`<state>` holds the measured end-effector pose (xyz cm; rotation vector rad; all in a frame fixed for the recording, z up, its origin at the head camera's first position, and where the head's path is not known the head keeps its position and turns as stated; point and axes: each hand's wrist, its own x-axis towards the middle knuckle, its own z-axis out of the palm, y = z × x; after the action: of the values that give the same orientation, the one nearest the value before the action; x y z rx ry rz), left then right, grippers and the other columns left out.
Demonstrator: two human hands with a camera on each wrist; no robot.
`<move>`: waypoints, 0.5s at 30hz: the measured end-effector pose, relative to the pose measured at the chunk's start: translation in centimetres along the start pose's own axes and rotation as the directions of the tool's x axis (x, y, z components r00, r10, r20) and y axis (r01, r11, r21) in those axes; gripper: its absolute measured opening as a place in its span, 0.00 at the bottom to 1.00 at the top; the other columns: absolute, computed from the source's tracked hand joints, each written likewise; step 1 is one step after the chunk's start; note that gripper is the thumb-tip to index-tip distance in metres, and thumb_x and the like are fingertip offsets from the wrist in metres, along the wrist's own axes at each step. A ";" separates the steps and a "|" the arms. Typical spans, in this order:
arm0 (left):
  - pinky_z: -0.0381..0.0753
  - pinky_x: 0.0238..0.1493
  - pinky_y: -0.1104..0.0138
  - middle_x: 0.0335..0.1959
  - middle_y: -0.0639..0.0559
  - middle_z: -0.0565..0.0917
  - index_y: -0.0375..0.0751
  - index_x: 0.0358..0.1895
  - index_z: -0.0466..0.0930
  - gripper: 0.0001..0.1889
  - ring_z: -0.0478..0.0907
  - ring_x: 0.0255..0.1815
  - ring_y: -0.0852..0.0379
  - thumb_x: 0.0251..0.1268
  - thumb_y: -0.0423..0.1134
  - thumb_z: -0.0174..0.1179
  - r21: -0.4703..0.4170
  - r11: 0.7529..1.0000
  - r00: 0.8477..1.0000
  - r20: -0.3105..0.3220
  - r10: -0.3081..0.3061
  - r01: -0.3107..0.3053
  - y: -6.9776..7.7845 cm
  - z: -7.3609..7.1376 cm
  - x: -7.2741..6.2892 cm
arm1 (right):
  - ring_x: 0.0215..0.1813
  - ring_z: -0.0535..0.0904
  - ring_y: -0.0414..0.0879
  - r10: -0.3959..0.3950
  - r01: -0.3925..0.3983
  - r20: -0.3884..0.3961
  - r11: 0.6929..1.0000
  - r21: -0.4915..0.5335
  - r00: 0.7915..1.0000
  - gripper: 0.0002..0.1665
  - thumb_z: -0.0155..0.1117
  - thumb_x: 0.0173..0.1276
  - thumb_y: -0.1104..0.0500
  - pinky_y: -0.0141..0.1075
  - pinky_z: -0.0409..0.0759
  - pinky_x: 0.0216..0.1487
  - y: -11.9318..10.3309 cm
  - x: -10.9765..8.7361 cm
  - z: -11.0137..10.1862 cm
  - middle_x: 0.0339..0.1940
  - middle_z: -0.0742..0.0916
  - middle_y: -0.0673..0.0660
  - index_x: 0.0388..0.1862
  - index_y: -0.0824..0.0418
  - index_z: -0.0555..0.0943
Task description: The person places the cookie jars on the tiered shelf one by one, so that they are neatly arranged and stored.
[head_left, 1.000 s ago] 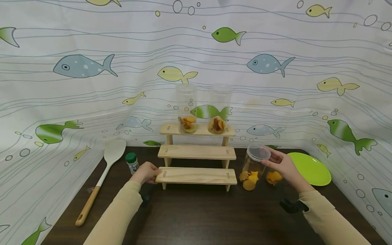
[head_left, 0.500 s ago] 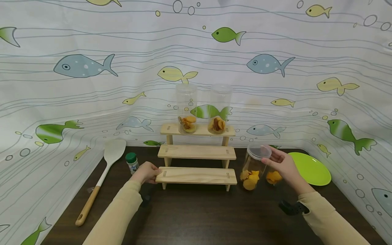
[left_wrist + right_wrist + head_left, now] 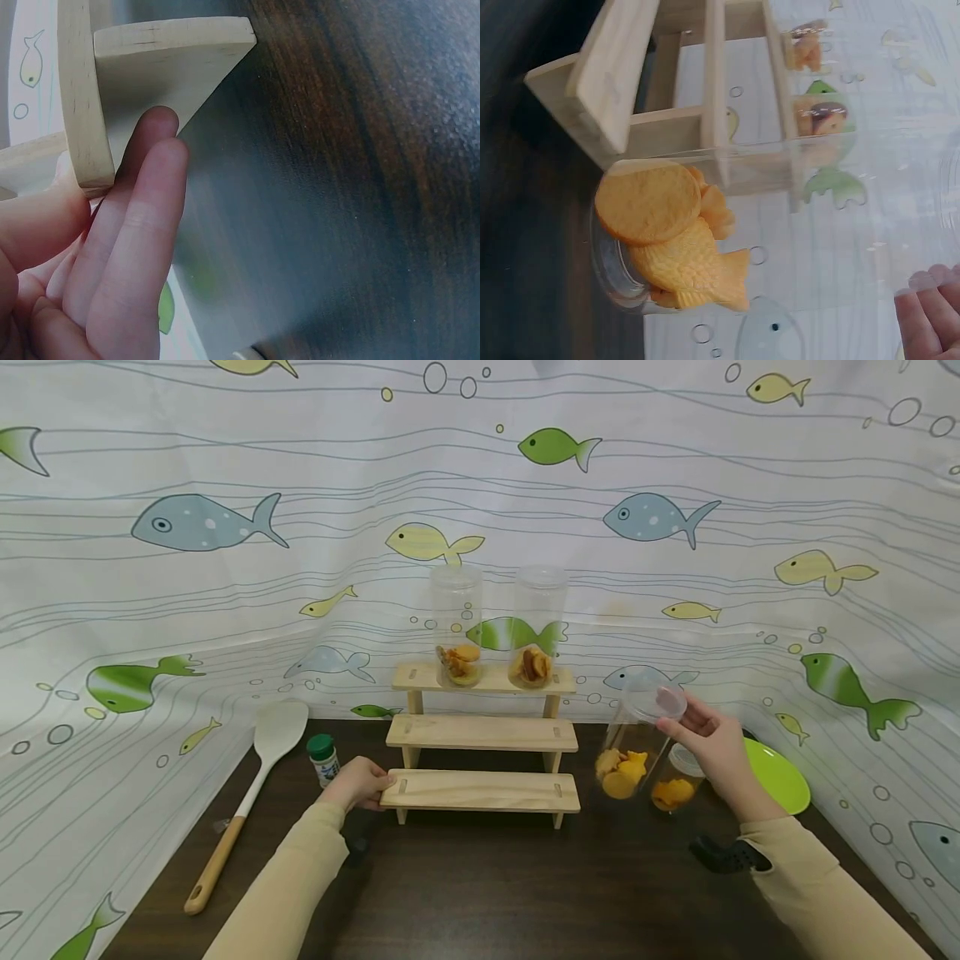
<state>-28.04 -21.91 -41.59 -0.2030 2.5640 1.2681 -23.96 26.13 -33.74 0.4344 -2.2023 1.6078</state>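
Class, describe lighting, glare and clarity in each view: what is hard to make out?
Head view: fairly even light, though the two clear jars on the wooden stand fade into the fish-patterned sheet; left wrist: a pale sheen across the dark table, strongest at upper right; right wrist: the sides of the held jar nearly vanish, only faint edges showing.

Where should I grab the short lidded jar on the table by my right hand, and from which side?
Probably around the clear body of the short jar, just below its lid, coming from the near side. It stands upright and looks round, its front uncovered, while your right hand and the tall jar it holds crowd its sides.
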 end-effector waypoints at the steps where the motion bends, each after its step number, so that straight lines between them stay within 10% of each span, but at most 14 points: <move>1: 0.86 0.35 0.58 0.30 0.38 0.84 0.18 0.46 0.77 0.14 0.84 0.29 0.52 0.69 0.31 0.54 -0.003 1.000 1.000 0.000 0.001 -0.001 0.0 0.0 0.0 | 0.50 0.78 0.26 -0.002 0.002 -0.007 1.000 -0.003 1.000 0.31 0.62 0.67 0.64 0.18 0.77 0.46 -0.3 0.1 0.0 0.51 0.82 0.35 0.68 0.69 0.66; 15: 0.86 0.35 0.58 0.29 0.39 0.84 0.18 0.46 0.77 0.14 0.84 0.29 0.52 0.69 0.31 0.54 -0.012 1.000 1.000 -0.002 -0.003 0.003 0.0 0.0 0.0 | 0.52 0.78 0.27 0.017 -0.017 -0.054 1.000 0.008 0.998 0.31 0.63 0.67 0.59 0.17 0.75 0.48 -4.0 2.0 0.7 0.55 0.82 0.42 0.68 0.61 0.68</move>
<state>-28.00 -21.87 -41.57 -0.2107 2.5577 1.2831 -23.95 24.21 -29.60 0.3717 -2.1663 1.6185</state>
